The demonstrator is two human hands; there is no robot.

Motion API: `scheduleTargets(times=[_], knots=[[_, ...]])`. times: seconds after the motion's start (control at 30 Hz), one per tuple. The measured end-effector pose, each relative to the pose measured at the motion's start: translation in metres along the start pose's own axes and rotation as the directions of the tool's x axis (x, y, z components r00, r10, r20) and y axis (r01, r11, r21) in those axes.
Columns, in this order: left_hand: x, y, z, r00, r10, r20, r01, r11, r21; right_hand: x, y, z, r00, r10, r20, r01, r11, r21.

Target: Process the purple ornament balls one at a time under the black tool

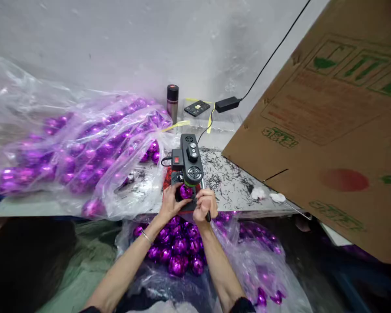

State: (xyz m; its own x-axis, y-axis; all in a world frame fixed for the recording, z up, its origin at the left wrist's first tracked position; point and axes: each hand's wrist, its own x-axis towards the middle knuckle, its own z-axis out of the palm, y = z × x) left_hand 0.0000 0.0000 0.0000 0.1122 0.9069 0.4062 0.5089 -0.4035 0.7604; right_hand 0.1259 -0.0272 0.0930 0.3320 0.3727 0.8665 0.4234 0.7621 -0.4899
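Observation:
A shiny purple ball (186, 191) sits under the head of a small black press machine (193, 156) with buttons and round vents on top. My left hand (172, 201) holds this ball from its left and front, thumb and fingers curved around it. On the machine's right side, my right hand (205, 204) is closed around a lever handle (208, 216), whose dark end pokes out below the fist. The ball's underside and any holder beneath it are hidden.
Clear bags of purple balls (94, 152) cover the left of the table. More purple balls (179, 248) lie in plastic below its edge. Black scraps (221, 178) litter the tabletop (211, 202). A cardboard box (329, 130) leans at right. Behind stand a bottle (172, 104), a phone (197, 108) and a power adapter (227, 104).

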Motion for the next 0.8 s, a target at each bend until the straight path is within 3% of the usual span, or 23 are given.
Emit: scheduleTargets(times=[0.3, 0.5, 0.63, 0.73, 0.8], knots=[[0.003, 0.004, 0.001, 1.000, -0.013, 0.009, 0.014, 0.999, -0.030, 0.007, -0.006, -0.008, 0.998, -0.015, 0.058, 0.019, 0.997, -0.079], [-0.002, 0.013, -0.004, 0.999, -0.027, -0.028, 0.024, 0.995, -0.099, 0.057, -0.040, -0.010, 0.953, 0.293, 0.082, -0.289, 0.956, -0.056], [-0.047, 0.022, -0.024, 0.997, 0.080, -0.021, -0.081, 0.994, -0.068, 0.061, -0.045, -0.011, 0.942, 0.328, 0.072, -0.324, 0.944, -0.058], [-0.098, 0.026, -0.038, 0.949, 0.246, 0.198, -0.250, 0.968, -0.004, 0.049, -0.039, -0.011, 0.951, 0.305, 0.042, -0.302, 0.951, -0.062], [-0.128, 0.025, -0.039, 0.895, 0.269, 0.355, -0.309, 0.949, 0.060, 0.043, -0.037, -0.010, 0.960, 0.277, 0.030, -0.275, 0.960, -0.062]])
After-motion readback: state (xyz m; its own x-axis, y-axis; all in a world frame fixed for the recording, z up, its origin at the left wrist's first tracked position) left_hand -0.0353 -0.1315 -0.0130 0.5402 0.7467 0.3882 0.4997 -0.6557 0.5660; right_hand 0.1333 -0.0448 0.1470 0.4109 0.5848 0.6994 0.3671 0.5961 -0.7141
